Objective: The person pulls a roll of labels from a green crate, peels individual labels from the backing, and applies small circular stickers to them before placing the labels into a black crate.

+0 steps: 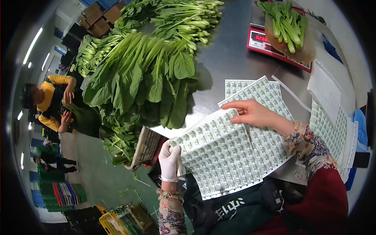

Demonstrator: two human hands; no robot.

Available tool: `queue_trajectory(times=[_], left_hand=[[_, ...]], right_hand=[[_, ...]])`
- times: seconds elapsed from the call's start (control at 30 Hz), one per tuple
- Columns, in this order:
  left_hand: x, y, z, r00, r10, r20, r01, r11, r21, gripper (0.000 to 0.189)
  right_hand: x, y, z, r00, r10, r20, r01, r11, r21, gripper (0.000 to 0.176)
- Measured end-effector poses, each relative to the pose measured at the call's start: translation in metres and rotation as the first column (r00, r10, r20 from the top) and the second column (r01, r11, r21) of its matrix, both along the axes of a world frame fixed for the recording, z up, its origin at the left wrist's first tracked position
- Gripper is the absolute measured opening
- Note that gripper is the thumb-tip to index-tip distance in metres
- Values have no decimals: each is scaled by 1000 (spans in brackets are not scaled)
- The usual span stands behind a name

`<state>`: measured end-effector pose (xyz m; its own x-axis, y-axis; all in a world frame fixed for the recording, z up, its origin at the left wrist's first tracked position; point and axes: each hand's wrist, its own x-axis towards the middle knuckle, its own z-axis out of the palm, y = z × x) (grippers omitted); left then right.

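My left hand [169,159], in a white glove, pinches the left edge of a white sheet of small green-printed labels [223,156]. At the sheet's upper right corner is my bare right hand [250,112], its thumb and index finger closed on the edge. The sheet hangs tilted over the front of the table, partly in front of my dark apron [231,213]. Beneath my right hand and wrist, more label sheets [270,98] lie overlapping on the metal table. A large pile of leafy greens [145,74] is just beyond my left hand.
A red digital scale [260,44] at the back right bears a bunch of greens [288,27] on brown paper. More label sheets [329,117] lie right. A plastic basket [145,147] stands below the greens. A co-worker [51,102] holds greens at left.
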<state>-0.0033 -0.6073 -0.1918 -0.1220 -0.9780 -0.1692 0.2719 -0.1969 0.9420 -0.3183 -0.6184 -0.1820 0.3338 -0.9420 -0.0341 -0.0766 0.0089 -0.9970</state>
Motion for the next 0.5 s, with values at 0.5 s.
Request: queue_trajectory(times=[0.5], left_hand=[[-7, 23, -14, 938, 329, 112, -315, 941, -127, 6]], right_hand=[[11, 13, 16, 964, -220, -149, 216, 976, -39, 18]])
